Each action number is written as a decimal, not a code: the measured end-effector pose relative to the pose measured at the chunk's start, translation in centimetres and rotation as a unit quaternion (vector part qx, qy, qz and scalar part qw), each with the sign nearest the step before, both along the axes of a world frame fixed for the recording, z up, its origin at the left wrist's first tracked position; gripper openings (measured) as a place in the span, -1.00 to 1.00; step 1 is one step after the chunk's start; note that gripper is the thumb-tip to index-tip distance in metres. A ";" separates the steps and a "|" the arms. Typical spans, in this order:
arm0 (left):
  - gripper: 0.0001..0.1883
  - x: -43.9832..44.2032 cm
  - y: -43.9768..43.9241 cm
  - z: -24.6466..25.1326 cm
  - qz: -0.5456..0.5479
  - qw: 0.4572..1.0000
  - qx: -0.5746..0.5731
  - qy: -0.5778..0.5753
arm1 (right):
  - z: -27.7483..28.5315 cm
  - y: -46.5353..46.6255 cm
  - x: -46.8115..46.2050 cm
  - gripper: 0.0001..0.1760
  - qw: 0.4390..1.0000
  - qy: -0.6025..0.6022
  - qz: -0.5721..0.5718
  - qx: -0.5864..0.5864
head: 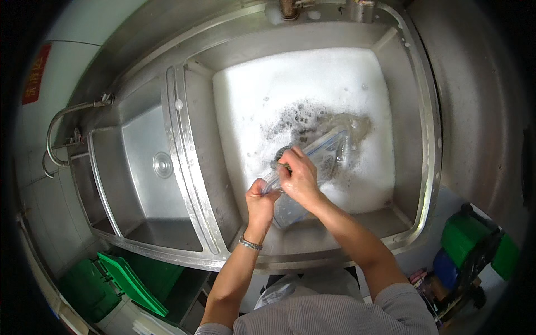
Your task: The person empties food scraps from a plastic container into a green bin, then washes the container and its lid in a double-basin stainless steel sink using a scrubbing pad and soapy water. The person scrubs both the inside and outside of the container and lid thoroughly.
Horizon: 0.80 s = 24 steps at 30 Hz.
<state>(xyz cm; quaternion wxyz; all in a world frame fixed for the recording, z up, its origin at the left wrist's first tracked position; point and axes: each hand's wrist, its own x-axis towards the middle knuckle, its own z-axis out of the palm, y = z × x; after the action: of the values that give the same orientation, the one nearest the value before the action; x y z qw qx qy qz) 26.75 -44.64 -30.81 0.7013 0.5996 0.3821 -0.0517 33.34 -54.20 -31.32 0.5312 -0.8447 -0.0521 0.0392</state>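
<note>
A clear, rectangular plastic container or lid (289,212) is tilted over the suds in the large stainless steel basin (211,184). My left hand (260,203) grips its near left edge, thumb on top. A dark metal scouring pad (282,153) is in my right hand (299,176), held against the plastic; the fingers cover much of the pad. The far end of the plastic lies in a break in the white foam (259,92), where cloudy water and bubbles show. Whether the plastic is a lid or a shallow box, I cannot tell.
To the left is a smaller sink basin (144,138) with a round drain (162,164) and a curved tap (54,125). Another tap base (289,10) and a metal cup (362,11) stand at the back rim. Green bins (130,280) are below left, more green bins (467,234) at right.
</note>
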 end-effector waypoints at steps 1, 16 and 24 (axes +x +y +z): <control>-0.77 -0.3 0.0 -0.2 -0.004 1.000 0.002 0.002 | -0.3 -0.6 0.3 -0.89 0.999 -0.010 -0.034 -0.016; -0.75 -0.7 2.3 1.0 0.066 0.998 0.009 -0.001 | -12.0 -11.5 4.7 -0.76 0.934 -0.069 -0.252 -0.242; -0.92 -1.9 4.8 2.5 0.058 0.995 -0.066 -0.042 | -5.6 -7.8 -0.4 -0.83 0.981 0.171 -0.065 0.071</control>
<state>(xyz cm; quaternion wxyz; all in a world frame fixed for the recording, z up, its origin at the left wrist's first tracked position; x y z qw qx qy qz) 24.84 -39.88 -28.26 0.7567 0.5303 0.3823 -0.0111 32.93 -62.04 -36.88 0.5924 -0.7873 0.0919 0.1446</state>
